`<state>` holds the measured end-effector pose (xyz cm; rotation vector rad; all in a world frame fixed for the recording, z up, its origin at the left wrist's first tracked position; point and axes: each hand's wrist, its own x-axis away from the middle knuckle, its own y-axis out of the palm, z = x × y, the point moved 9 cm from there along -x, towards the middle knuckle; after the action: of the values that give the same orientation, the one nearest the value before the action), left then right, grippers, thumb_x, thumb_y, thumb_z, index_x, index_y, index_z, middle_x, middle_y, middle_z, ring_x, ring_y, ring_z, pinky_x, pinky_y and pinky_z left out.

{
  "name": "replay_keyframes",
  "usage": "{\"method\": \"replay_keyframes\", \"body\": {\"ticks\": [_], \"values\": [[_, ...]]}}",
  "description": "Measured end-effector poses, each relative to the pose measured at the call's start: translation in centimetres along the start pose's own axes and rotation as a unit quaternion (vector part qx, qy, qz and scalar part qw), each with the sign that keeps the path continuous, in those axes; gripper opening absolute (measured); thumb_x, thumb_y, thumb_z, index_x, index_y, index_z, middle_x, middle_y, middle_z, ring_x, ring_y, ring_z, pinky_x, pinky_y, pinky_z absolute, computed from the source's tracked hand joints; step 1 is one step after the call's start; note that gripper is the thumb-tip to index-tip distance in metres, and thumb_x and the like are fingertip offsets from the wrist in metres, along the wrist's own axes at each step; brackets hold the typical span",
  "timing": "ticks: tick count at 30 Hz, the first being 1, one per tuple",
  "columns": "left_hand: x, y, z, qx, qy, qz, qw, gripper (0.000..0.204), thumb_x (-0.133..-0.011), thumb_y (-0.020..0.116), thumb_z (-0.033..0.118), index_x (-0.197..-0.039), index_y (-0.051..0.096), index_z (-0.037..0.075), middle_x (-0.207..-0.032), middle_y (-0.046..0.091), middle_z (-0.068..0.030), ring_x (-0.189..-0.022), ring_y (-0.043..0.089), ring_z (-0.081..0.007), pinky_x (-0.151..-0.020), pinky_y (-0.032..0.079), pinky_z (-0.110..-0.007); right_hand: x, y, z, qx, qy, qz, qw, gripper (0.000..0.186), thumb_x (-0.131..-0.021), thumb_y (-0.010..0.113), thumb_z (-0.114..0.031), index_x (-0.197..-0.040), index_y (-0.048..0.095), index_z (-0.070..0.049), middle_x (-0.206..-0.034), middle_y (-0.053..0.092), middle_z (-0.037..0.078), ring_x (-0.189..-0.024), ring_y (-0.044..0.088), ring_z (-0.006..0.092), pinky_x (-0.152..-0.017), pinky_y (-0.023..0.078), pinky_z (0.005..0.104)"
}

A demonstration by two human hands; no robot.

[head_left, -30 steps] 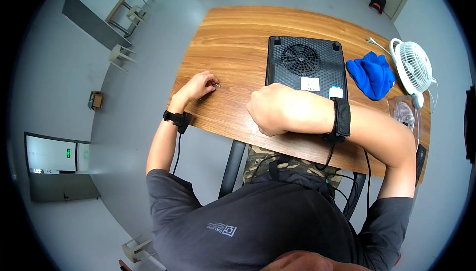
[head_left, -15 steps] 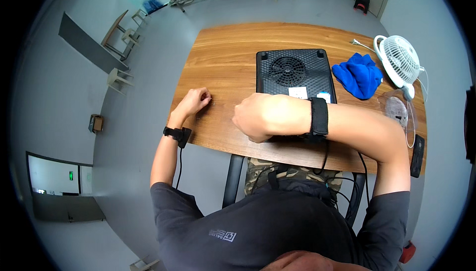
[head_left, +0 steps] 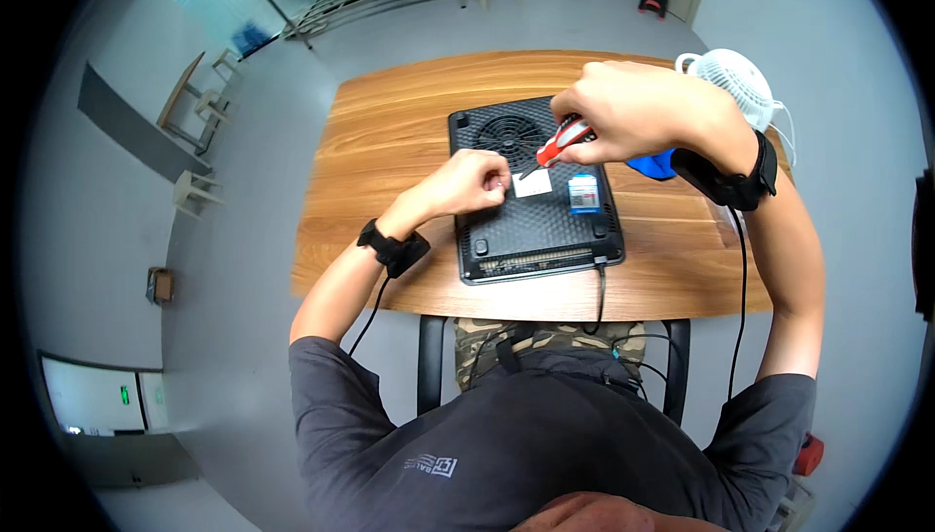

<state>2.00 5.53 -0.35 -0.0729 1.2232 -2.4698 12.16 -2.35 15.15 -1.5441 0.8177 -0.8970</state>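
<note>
A black induction cooker point(head_left: 531, 230) lies bottom up on the wooden table, its round fan grille at the far end. My right hand point(head_left: 618, 113) is closed around the red handle of a screwdriver point(head_left: 553, 151). The screwdriver's shaft slants down to the left over the white label point(head_left: 532, 183). Beside the tip, above the cooker's left edge, my left hand point(head_left: 472, 181) has its fingers pinched together. What they hold, if anything, is too small to make out. A blue and white label point(head_left: 584, 195) shows on the cooker's right half.
A white fan point(head_left: 737, 84) stands at the table's far right corner. A blue cloth point(head_left: 654, 165) lies partly hidden under my right forearm. From the cooker's near edge a black cord point(head_left: 601, 293) drops over the table edge point(head_left: 438, 312). Black cables trail from both wrist straps.
My right hand has swung from the cooker's near left to above its far right, and the screwdriver now shows in it. My left hand has moved right to the cooker's left edge.
</note>
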Motion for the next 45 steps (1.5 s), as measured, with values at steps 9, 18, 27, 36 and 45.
{"method": "replay_keyframes", "body": {"ticks": [9, 18, 27, 36, 45], "values": [[-7.6, 6.8, 4.7, -0.008, 0.069, -0.062, 0.996, 0.010, -0.076, 0.067, 0.005, -0.080, 0.060, -0.001, -0.070, 0.061, -0.0110, -0.064, 0.059, -0.0240, -0.065, 0.051, -0.035, 6.8, 2.7, 5.4, -0.057, 0.075, 0.014, 0.995, 0.037, -0.084, 0.072, -0.033, -0.092, 0.073, 0.003, -0.075, 0.070, 0.021, -0.074, 0.071, 0.0349, -0.068, 0.057, 0.0415], [-9.3, 9.1, 6.2, -0.017, 0.102, -0.075, 0.992, 0.014, -0.075, 0.067, 0.004, -0.080, 0.056, -0.003, -0.076, 0.063, -0.0138, -0.068, 0.062, -0.0281, -0.065, 0.052, -0.037, 8.7, 3.7, 6.6, -0.069, 0.090, 0.019, 0.993, 0.037, -0.085, 0.071, -0.033, -0.088, 0.072, 0.004, -0.071, 0.068, 0.020, -0.067, 0.068, 0.0351, -0.064, 0.056, 0.0414], [-9.2, 9.1, 6.5, 0.008, 0.101, -0.072, 0.992, 0.014, -0.072, 0.068, 0.004, -0.076, 0.056, -0.003, -0.075, 0.061, -0.0159, -0.068, 0.061, -0.0328, -0.065, 0.050, -0.040, 8.8, 4.3, 6.7, -0.060, 0.075, 0.024, 0.995, 0.035, -0.086, 0.073, -0.034, -0.090, 0.073, 0.002, -0.064, 0.065, 0.017, -0.061, 0.065, 0.0327, -0.059, 0.052, 0.0402], [-9.5, 9.6, 7.4, -0.021, 0.113, -0.073, 0.991, 0.013, -0.074, 0.065, 0.003, -0.082, 0.059, -0.004, -0.076, 0.060, -0.0164, -0.067, 0.060, -0.0311, -0.065, 0.049, -0.040, 9.3, 4.4, 6.9, -0.050, 0.081, 0.020, 0.995, 0.034, -0.085, 0.073, -0.032, -0.093, 0.074, 0.001, -0.064, 0.065, 0.016, -0.061, 0.065, 0.0307, -0.058, 0.052, 0.0390], [-10.4, 10.7, 8.2, -0.018, 0.123, -0.075, 0.989, 0.012, -0.073, 0.065, 0.001, -0.079, 0.056, -0.004, -0.076, 0.059, -0.0179, -0.070, 0.060, -0.0353, -0.066, 0.049, -0.043, 10.5, 4.6, 7.2, -0.070, 0.089, 0.017, 0.993, 0.032, -0.083, 0.072, -0.028, -0.094, 0.073, 0.002, -0.067, 0.067, 0.017, -0.063, 0.066, 0.0310, -0.060, 0.053, 0.0389]]}}
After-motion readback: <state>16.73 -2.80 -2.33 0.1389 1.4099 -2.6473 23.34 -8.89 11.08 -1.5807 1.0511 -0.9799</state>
